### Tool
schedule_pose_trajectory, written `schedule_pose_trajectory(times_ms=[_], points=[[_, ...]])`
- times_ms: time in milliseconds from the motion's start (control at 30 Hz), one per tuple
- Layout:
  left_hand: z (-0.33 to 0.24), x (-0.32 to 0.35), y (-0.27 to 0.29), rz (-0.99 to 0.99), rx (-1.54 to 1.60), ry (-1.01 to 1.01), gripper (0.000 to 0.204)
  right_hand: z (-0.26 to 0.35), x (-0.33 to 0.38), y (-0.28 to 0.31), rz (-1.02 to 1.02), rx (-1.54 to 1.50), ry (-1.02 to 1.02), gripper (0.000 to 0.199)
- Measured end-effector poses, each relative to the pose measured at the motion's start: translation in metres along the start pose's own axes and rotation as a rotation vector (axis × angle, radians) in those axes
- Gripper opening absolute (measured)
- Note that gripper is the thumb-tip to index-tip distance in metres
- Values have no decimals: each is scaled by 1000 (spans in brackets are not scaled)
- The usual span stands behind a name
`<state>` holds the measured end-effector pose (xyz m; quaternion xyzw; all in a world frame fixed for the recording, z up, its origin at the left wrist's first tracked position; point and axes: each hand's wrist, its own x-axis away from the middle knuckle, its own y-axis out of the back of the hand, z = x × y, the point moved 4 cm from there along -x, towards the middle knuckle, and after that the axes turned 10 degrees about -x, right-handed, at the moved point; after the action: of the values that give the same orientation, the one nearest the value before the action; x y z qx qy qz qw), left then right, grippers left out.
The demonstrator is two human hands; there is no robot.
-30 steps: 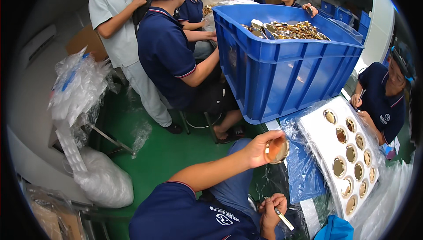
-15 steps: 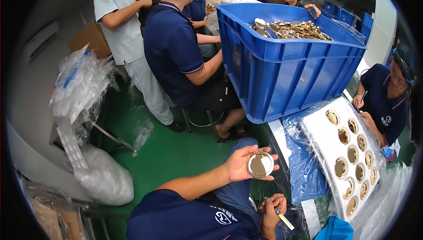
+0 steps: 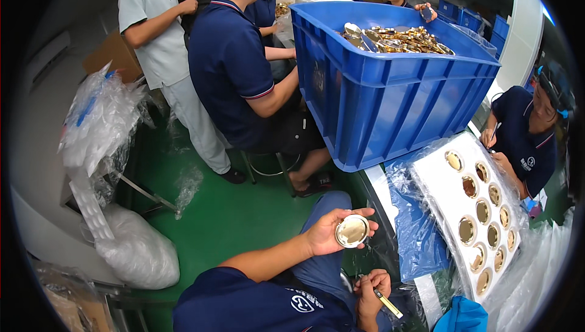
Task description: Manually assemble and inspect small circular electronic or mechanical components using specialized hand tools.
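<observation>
Over my lap, my left hand [image 3: 324, 233] is closed around the edge of a round, shiny gold disc [image 3: 352, 231] with a raised rim, its mirror-like face turned up. My right hand [image 3: 373, 288], lower and to the right, is shut on a slim yellow-and-black tool with a pale end [image 3: 388, 303]; its exact kind is unclear. The tool is apart from the disc. Right of both hands, a white tray [image 3: 454, 204] on plastic film carries several similar gold discs [image 3: 467, 231] in round recesses.
A big blue crate [image 3: 402, 103] with many gold discs [image 3: 396, 40] stands beyond my hands. Blue plastic sheeting [image 3: 417, 228] lies left of the tray. A co-worker [image 3: 524, 137] sits at the right, another [image 3: 237, 82] left of the crate. Bagged clear plastic [image 3: 139, 246] sits far left.
The disc in my left hand has tilted and shifted slightly left. My right hand has moved slightly left with the tool still in it. The whole view has shifted a little.
</observation>
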<state>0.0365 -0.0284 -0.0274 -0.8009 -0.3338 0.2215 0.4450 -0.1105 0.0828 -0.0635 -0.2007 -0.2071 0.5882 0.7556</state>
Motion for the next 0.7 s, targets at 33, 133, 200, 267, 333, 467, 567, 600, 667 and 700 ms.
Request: schedule_pose_trajectory(times_ms=[33,133,200,267,333,467,567,600,667,700], points=[[1,0,1,3,9,7,49,0,0,-1,1,-4,-3,27],[0,-2,1,-10,28,15,50,-1,0,-4,-9,6,-13,27],[-3,-5,-3,29,34,10,49,-1,1,-4,-12,23,-18,27],[-4,-8,-3,41,23,6,49,-1,0,-5,-16,38,-18,27],[-2,-12,-4,54,10,2,49,-1,0,-5,-21,19,-17,27],[1,-14,-4,40,21,4,51,-1,-1,-4,-15,12,-7,27],[4,-15,1,81,81,29,52,-1,-2,-4,-14,-1,-8,26],[5,-14,4,71,78,38,51,0,-2,-5,-13,1,-8,26],[5,-14,6,58,62,41,50,-1,-3,-4,-12,0,-10,26],[6,-15,6,47,47,42,48,-2,-4,-4,-8,-2,-8,26]])
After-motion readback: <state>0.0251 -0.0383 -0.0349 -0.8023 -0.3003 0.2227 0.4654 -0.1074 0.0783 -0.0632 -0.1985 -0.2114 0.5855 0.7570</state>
